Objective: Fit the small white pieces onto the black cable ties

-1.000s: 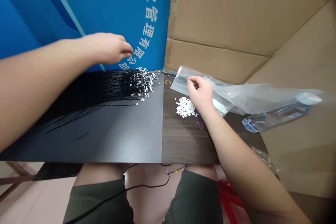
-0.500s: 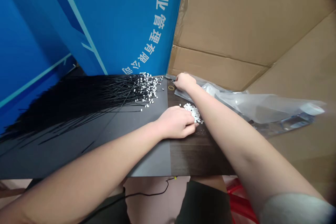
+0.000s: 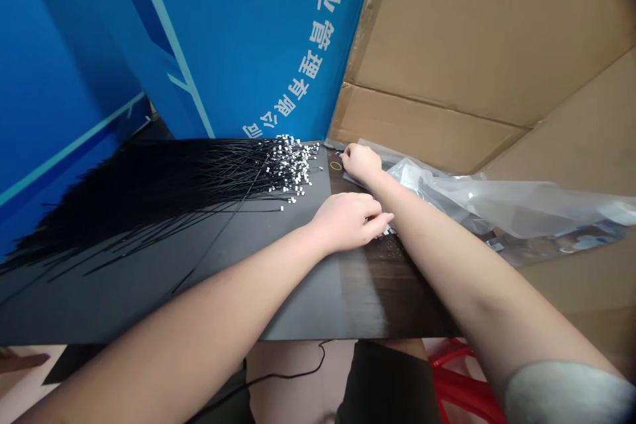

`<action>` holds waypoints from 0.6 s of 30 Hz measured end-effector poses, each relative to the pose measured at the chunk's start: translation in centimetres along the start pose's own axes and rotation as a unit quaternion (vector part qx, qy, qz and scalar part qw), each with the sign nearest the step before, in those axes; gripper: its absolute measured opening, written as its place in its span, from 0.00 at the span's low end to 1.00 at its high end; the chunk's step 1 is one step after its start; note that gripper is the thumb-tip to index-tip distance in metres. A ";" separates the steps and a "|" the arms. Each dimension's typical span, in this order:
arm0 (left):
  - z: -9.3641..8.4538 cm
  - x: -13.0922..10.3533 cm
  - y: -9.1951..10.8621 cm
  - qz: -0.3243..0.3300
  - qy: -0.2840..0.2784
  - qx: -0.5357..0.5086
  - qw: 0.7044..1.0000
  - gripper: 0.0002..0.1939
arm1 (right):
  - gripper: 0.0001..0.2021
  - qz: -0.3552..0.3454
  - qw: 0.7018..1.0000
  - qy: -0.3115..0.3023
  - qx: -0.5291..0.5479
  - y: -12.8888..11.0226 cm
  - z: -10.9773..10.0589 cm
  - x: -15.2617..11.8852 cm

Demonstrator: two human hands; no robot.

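Note:
My left hand (image 3: 345, 222) hovers over or rests on a pile of small white plastic pieces (image 3: 390, 230), most of them hidden beneath it. Its fingers are curled together with the thumb pointing right; what they hold, if anything, does not show. Farther back, my right hand (image 3: 362, 162) has its fingers pinched by the far edge of the table, close to some tiny dark bits (image 3: 339, 152). Whatever lies in that pinch is too small to name. To the left spreads a big bundle of thin black wires (image 3: 199, 172), their right ends tipped with small white connectors (image 3: 293, 162).
A yellow rubber band (image 3: 336, 165) lies left of the right hand. Clear plastic bags (image 3: 497, 199) cover the table's right side, under and behind the right forearm. A blue printed panel (image 3: 258, 33) and cardboard (image 3: 447, 33) wall off the back. A red stool (image 3: 462, 377) stands below.
My left hand has shifted right and slightly up, now covering most of the white pile. The right hand stays at the same spot by the far edge; the whole view has swung slightly.

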State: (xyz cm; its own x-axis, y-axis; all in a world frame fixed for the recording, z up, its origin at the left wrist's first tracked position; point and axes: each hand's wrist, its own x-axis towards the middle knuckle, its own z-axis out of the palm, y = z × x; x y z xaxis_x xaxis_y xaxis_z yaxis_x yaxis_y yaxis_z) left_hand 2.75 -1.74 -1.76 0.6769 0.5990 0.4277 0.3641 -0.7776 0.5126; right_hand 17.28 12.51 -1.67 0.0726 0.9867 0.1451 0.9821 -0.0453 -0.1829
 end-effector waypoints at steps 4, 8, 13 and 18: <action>0.2 0.1 0.0 -0.006 -0.009 -0.017 1.000 0.24 | 0.12 0.010 1.000 -0.012 0.021 -0.1 0.0 0.6; 0.3 0.1 -0.1 -0.015 -0.018 -0.027 0.999 0.24 | 0.12 0.024 0.999 0.000 0.032 -0.3 0.3 0.7; 0.4 0.2 -0.2 -0.015 -0.014 -0.034 0.999 0.24 | 0.15 0.021 0.998 0.030 0.049 0.0 0.1 0.4; 0.3 0.3 -0.4 -0.041 0.030 -0.050 0.997 0.24 | 0.10 -0.041 0.976 0.161 0.137 0.2 -2.6 1.4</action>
State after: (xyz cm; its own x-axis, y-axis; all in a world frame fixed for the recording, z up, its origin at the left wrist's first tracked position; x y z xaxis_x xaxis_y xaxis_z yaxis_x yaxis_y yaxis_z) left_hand 2.95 -1.34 -2.06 0.6069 0.6720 0.4245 0.3482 -0.7049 0.6179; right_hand 18.07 13.45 0.98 0.0903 0.8830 0.4607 0.9065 0.1187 -0.4051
